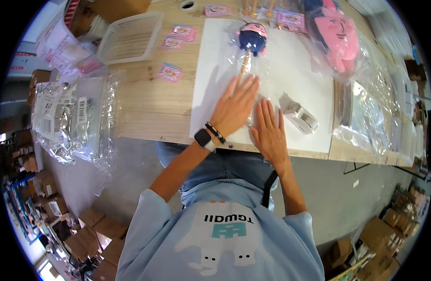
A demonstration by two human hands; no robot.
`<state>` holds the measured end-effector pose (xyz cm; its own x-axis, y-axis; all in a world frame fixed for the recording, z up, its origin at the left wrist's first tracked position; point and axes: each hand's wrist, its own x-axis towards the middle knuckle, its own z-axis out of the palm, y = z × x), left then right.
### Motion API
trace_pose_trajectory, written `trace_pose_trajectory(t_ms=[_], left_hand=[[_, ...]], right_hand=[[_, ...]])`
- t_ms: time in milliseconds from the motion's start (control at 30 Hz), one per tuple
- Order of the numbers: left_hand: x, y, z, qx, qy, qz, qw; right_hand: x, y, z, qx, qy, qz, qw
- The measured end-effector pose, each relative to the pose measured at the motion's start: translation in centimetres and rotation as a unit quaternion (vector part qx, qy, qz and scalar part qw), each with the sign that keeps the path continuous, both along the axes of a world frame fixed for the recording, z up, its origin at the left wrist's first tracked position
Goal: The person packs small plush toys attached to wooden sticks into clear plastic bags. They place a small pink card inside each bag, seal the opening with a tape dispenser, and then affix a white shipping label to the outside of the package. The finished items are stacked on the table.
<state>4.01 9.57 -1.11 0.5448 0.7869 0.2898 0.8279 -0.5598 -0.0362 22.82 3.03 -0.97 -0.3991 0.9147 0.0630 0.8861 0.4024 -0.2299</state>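
Observation:
My left hand (235, 107) lies flat on a white sheet, fingers stretched over the lower end of a clear plastic bag. Inside that bag is a small pink and navy plush figure (253, 40) on a wooden stick (245, 63); the stick's lower end meets my left fingertips. My right hand (271, 133) rests flat beside it, fingers extended and nearly together, with nothing held. Just right of the right fingers stands a small white boxy device (300, 118), its kind unclear. The white sheet (299, 70) covers the middle of the wooden table.
Several small pink packets (170, 72) lie to the left, near a white plastic basket (131, 37). Clear plastic bags (75, 117) hang over the left edge. At the right are a large bagged pink plush (337, 35) and more clear bags (365, 112).

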Motion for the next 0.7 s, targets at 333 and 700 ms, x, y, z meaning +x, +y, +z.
trace_pose_trajectory(t_ms=[333, 700], left_hand=[[-0.2, -3.1, -1.7, -0.106, -0.088, 0.022, 0.990], [-19.2, 3.4, -0.1, -0.042, -0.153, 0.126, 0.979]], right_hand=[[-0.4, -0.5, -0.8, 0.013, 0.017, -0.003, 1.000], [-2.1, -2.8, 1.5, 0.009, 0.255, -0.002, 0.967]])
